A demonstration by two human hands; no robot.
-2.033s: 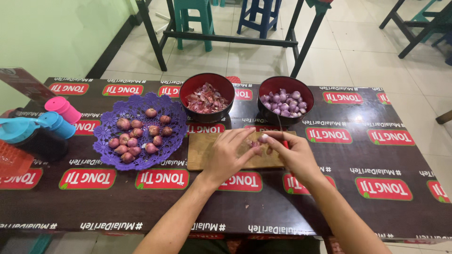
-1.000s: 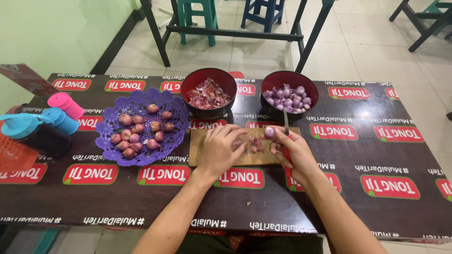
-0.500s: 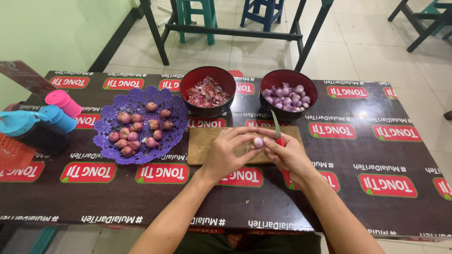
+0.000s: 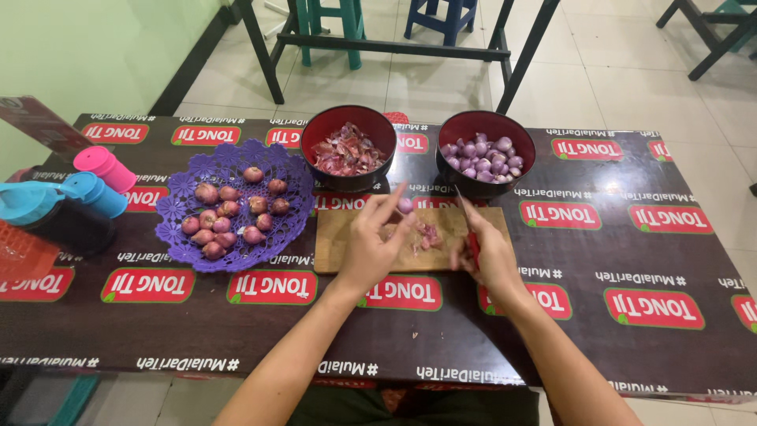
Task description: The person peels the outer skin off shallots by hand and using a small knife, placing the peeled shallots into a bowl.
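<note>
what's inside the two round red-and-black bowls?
The left bowl holds reddish shallot skins; the right bowl holds peeled pale purple shallots. Whatever lies beneath each pile is covered.

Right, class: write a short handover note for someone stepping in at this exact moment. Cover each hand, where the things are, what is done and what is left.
Left hand: holds a peeled shallot at its fingers, raised over the wooden cutting board.
Right hand: grips a knife, blade pointing away, over the board's right end.
Things: unpeeled shallots on the purple plate, left of the board; skins in the left red bowl; peeled shallots in the right red bowl; a few skin scraps on the board.
Done: a good share peeled.
Left: about a dozen unpeeled on the plate.
</note>
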